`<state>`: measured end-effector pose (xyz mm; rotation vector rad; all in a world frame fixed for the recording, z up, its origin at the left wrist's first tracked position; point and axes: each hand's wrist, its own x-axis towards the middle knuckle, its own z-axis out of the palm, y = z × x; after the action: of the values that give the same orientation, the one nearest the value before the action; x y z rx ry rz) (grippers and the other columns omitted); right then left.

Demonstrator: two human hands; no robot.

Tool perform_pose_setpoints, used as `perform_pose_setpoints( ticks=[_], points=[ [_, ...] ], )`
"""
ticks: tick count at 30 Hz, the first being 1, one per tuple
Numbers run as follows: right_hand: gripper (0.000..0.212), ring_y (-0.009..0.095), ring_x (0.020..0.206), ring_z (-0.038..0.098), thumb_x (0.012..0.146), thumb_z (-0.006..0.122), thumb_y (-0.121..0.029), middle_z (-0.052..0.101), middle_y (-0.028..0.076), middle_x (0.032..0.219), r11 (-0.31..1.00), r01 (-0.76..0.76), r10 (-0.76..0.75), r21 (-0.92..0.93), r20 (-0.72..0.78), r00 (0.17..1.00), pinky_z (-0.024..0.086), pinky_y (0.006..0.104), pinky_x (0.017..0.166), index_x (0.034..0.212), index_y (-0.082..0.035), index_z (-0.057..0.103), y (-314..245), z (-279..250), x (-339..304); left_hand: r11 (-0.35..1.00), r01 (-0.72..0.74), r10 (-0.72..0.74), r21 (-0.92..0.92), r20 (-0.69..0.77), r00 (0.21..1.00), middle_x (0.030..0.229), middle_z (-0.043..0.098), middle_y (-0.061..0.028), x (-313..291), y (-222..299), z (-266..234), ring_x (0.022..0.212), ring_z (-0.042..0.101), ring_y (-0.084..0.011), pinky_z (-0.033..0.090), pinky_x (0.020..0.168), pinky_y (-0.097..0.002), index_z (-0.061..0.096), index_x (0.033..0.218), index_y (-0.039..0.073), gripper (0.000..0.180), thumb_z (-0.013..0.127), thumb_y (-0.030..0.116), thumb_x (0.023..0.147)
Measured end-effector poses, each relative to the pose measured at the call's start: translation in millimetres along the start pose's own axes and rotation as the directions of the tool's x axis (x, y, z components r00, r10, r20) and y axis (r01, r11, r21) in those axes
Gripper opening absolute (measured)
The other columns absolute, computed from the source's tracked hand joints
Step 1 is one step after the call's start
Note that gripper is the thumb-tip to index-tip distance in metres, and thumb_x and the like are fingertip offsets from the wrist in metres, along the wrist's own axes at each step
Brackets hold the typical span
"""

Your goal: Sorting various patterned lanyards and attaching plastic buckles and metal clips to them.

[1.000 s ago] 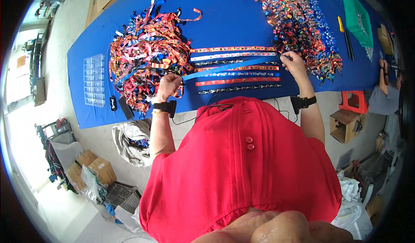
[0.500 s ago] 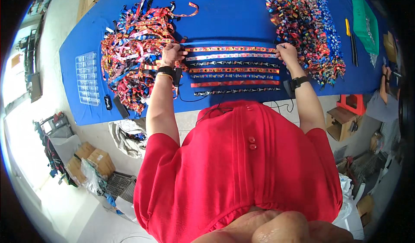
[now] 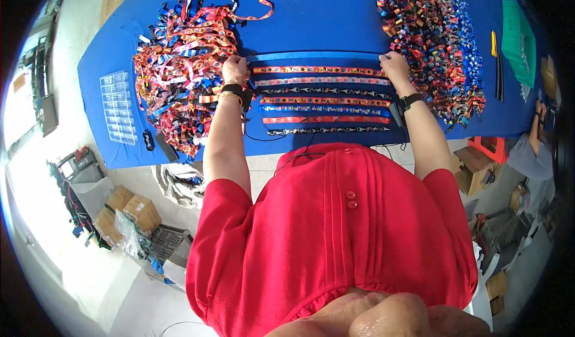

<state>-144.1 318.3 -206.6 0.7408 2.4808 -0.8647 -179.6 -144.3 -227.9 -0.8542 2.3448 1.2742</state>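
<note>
My left hand [image 3: 235,70] is closed at the left end of a plain light-blue strap [image 3: 311,56]. At its other end my right hand [image 3: 395,68] is pinched too, so the strap runs straight between them; the exact finger contact is small to see. Below it, several patterned straps lie in parallel rows on the blue-covered table [image 3: 311,19]. The nearest is an orange-red strap [image 3: 317,71], followed by a pale one [image 3: 317,81] and a black-and-white one [image 3: 323,91]. A tangled heap of printed straps [image 3: 185,73] lies beside my left hand.
A long pile of bundled, multicoloured straps [image 3: 434,49] lies on the right. Beyond it are a black rod [image 3: 499,76] and a green tray [image 3: 517,40]. A clear compartment box [image 3: 118,107] sits at the left. Another person's arm [image 3: 535,124] shows at the far right.
Both hands have shifted slightly away from me, from beside the orange-red strap to the light-blue strap's ends. The light-blue strap now shows more plainly. The whole view has tilted slightly.
</note>
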Motion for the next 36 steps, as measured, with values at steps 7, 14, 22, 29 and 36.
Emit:
perform_pose_setpoints(
  ticks=[7, 14, 22, 29, 36],
  points=[
    [0.022, 0.02, 0.056, 0.061, 0.085, 0.059, -0.026, 0.065, 0.011, 0.074, 0.991, 0.052, -0.049, 0.121, -0.03, 0.998, 0.049, 0.0344, 0.057, 0.094, -0.006, 0.064, -3, -3, -9, 0.975, -0.137, 0.134, -0.174, -0.029, 0.991, 0.063, 0.061, -0.0061, 5, -5, -2, 0.045, 0.054, -0.0125, 0.041, 0.037, -0.0249, 0.061, 0.086, 0.001, 0.015, 0.065, 0.014, 0.081],
    [0.025, 0.015, 0.062, 0.063, 0.089, 0.059, -0.021, 0.065, 0.009, 0.081, 0.637, -0.152, 0.07, 0.755, 0.14, 0.988, 0.053, 0.0256, 0.053, 0.107, -0.003, 0.058, 0, -15, -17, 0.883, 0.001, 0.062, -0.47, 0.119, 0.991, 0.062, 0.06, -0.0065, -14, 5, -21, 0.037, 0.044, -0.0094, 0.032, 0.034, -0.0217, 0.059, 0.086, 0.004, 0.007, 0.062, 0.01, 0.084],
    [0.029, 0.023, 0.094, 0.063, 0.09, 0.058, -0.018, 0.061, 0.016, 0.101, 0.273, -0.137, -0.006, 0.952, 0.144, 0.99, 0.054, 0.0318, 0.081, 0.109, 0.003, 0.052, 9, -8, -19, 0.617, 0.075, 0.131, -0.783, 0.196, 0.972, 0.086, 0.065, -0.0159, -28, -6, -29, 0.075, 0.067, -0.025, 0.058, 0.067, -0.0348, 0.056, 0.094, -0.001, 0.007, 0.053, 0.001, 0.088],
    [0.027, 0.021, 0.092, 0.062, 0.089, 0.058, -0.018, 0.059, 0.012, 0.098, 0.174, -0.162, -0.033, 0.971, 0.17, 0.985, 0.054, 0.0308, 0.08, 0.105, 0.004, 0.053, 5, -19, -35, 0.526, 0.123, 0.091, -0.842, 0.199, 0.976, 0.086, 0.064, -0.0104, -51, 10, -38, 0.081, 0.067, -0.0248, 0.057, 0.074, -0.0362, 0.057, 0.093, -0.001, 0.007, 0.054, 0.0, 0.087],
    [0.024, 0.017, 0.08, 0.063, 0.086, 0.06, -0.007, 0.059, 0.009, 0.096, 0.477, 0.007, -0.061, 0.879, 0.025, 0.998, 0.054, 0.0245, 0.069, 0.108, 0.001, 0.054, 17, -10, -34, 0.686, -0.08, 0.211, -0.724, 0.093, 0.973, 0.087, 0.063, -0.0077, -53, -1, -37, 0.079, 0.067, -0.023, 0.058, 0.067, -0.0315, 0.058, 0.094, 0.003, 0.008, 0.057, 0.003, 0.087]
  ],
)
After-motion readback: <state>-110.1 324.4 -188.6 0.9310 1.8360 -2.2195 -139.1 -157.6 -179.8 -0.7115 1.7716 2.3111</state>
